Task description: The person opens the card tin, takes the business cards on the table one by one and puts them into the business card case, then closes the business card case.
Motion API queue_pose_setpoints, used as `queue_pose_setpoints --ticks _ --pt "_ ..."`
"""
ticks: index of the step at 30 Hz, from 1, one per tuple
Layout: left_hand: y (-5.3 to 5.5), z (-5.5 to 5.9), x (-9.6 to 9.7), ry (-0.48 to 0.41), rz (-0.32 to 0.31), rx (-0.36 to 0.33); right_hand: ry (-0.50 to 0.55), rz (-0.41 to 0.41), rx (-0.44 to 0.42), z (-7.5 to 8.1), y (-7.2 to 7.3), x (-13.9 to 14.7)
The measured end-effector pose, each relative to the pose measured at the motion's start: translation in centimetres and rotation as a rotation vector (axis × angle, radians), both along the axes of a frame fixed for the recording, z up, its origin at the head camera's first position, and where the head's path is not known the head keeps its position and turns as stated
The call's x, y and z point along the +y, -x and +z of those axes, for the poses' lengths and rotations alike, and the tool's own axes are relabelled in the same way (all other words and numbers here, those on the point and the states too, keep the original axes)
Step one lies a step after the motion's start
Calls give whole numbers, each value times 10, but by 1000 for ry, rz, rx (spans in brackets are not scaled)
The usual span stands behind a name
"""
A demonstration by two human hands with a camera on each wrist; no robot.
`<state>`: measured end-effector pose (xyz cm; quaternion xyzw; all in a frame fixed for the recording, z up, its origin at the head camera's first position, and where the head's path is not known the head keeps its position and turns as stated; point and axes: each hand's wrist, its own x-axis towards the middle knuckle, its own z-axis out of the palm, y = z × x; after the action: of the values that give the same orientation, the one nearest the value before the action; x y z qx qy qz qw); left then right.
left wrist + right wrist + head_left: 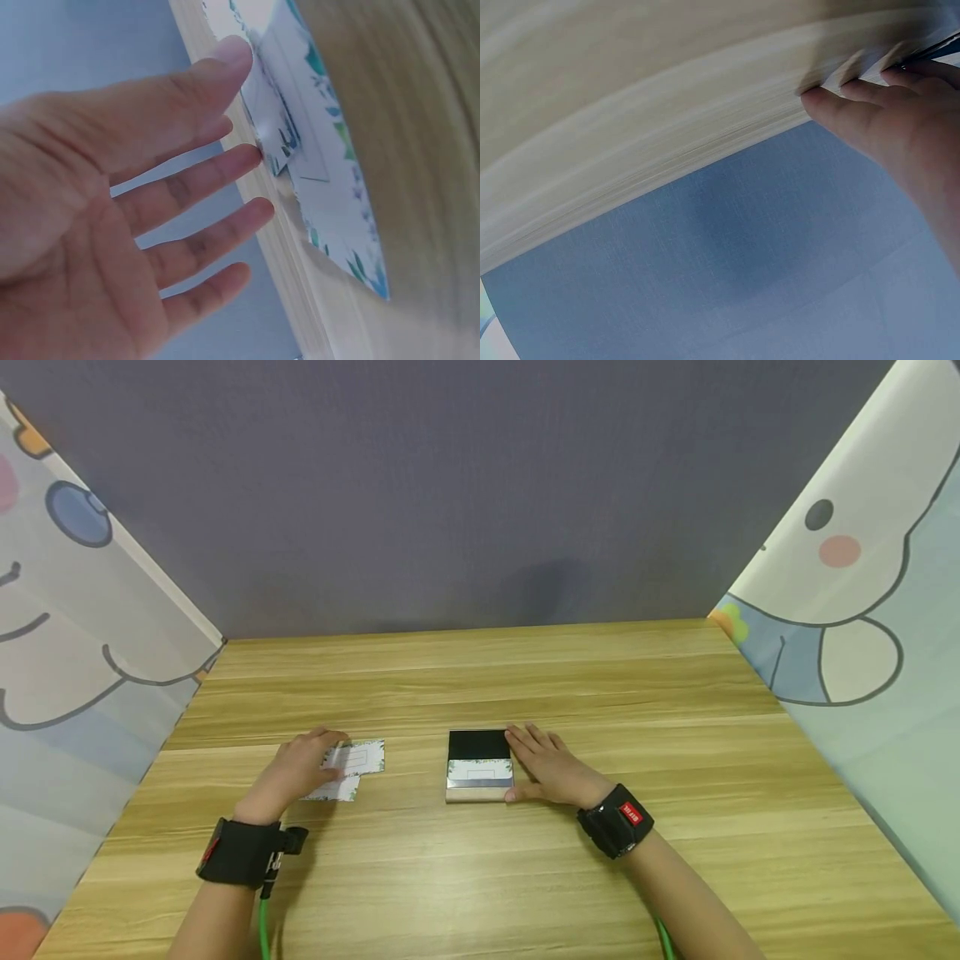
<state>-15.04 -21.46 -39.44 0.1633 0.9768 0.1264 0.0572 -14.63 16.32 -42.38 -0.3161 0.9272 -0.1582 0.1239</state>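
Observation:
Two white cards with leafy printed borders lie partly overlapped on the table at the left: an upper card (366,757) and a lower card (343,790). My left hand (296,768) is over their left side, its fingers spread and thumb apart; the left wrist view shows the hand (127,180) not closed round either card. Near the middle lies an open card case (478,744), black inside at the back, holding a similar card (480,769). Along the case's right edge rests my right hand (553,771), fingers extended. The right wrist view shows its fingertips (821,97) at the tabletop.
The wood-grain table (480,877) ends at a dark grey panel (465,493) behind. Cartoon-printed sheets stand along the left (82,577) and right sides. Each wrist wears a black strap (617,820) with a green cable (264,927).

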Motion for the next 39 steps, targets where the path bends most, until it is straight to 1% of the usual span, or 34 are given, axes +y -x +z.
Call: queue_pose_setpoints --ticks 3,9,14,22,30,34,39 --pt "0 0 0 11 9 0 -4 -2 6 0 0 0" --pt "3 -3 -1 37 11 33 -1 0 11 0 0 0" --pt "4 -4 -2 38 -4 38 -4 -2 4 0 0 0" --pt "3 -6 -2 26 -60 73 4 2 7 -2 1 0" --pt "5 -3 -1 54 -64 73 10 0 4 0 0 0" --pt "5 -3 -2 23 -46 77 13 -1 2 -1 -1 0" --pt "5 0 -3 -51 -7 74 11 -2 1 0 0 0"
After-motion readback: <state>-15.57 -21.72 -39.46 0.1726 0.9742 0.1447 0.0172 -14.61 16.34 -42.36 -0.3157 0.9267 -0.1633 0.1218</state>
